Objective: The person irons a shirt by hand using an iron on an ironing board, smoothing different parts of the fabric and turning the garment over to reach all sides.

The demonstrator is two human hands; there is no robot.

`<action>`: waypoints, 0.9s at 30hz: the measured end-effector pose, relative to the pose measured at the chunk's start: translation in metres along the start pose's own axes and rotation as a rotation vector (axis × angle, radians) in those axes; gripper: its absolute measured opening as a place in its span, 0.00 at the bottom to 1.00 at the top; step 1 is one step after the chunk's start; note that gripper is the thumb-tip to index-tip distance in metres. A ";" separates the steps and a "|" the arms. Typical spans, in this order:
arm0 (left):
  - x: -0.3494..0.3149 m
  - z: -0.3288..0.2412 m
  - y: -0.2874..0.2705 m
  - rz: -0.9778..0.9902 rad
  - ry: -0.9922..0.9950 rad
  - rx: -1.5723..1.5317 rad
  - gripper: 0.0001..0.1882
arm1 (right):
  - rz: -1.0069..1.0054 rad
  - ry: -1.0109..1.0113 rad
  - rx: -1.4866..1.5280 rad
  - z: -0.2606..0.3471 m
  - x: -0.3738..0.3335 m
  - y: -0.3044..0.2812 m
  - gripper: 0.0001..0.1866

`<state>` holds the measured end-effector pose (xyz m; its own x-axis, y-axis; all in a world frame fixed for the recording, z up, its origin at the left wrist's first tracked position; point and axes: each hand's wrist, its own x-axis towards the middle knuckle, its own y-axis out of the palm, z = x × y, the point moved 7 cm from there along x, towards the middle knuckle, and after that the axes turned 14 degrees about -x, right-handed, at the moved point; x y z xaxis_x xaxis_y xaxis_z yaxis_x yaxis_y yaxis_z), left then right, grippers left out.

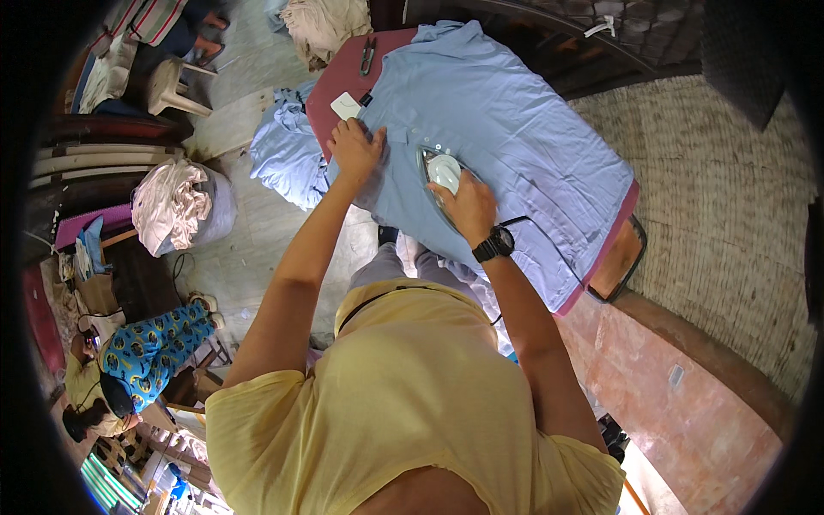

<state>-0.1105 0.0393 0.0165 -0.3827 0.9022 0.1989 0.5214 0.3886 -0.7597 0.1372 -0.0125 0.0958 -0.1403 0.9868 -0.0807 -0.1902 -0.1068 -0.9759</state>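
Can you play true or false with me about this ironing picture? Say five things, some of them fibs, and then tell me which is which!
1. The right hand is holding the iron. True.
2. The black watch is on the left arm. False: it is on the right arm.
3. Light blue cloth is spread over the ironing board. True.
4. The left hand is holding the dark snips. False: the snips lie on the board, apart from that hand.
5. The person wearing the cameras has a green top. False: the top is yellow.
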 end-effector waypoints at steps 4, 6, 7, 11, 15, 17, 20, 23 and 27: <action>0.014 0.003 0.004 0.084 0.087 -0.017 0.18 | -0.025 -0.015 0.008 0.003 0.003 0.001 0.34; 0.018 -0.002 0.002 0.056 0.163 -0.046 0.17 | -0.012 0.010 -0.007 0.001 0.003 0.004 0.34; 0.017 -0.001 0.003 0.038 0.198 -0.069 0.16 | -0.005 0.016 -0.013 0.000 0.004 0.004 0.34; 0.010 0.008 0.007 -0.007 0.245 -0.149 0.16 | 0.006 -0.006 0.030 0.023 0.010 0.010 0.33; 0.010 0.008 0.007 -0.041 0.274 -0.183 0.16 | 0.072 -0.002 0.055 0.046 0.029 0.019 0.31; 0.011 0.009 0.007 -0.023 0.261 -0.166 0.16 | 0.109 0.010 0.069 0.047 0.030 0.017 0.29; 0.010 0.006 0.004 0.001 0.250 -0.166 0.16 | 0.061 -0.079 0.090 0.034 0.015 0.013 0.31; 0.008 -0.007 -0.005 -0.075 0.223 -0.128 0.15 | 0.137 -0.145 -0.024 0.004 0.002 -0.002 0.32; -0.004 -0.059 0.002 0.027 0.412 -0.345 0.16 | 0.178 -0.033 -0.023 -0.047 -0.001 -0.050 0.33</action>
<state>-0.0630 0.0478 0.0508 -0.0712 0.8846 0.4609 0.7737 0.3406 -0.5342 0.1926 -0.0029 0.1351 -0.2014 0.9481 -0.2461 -0.1375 -0.2762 -0.9512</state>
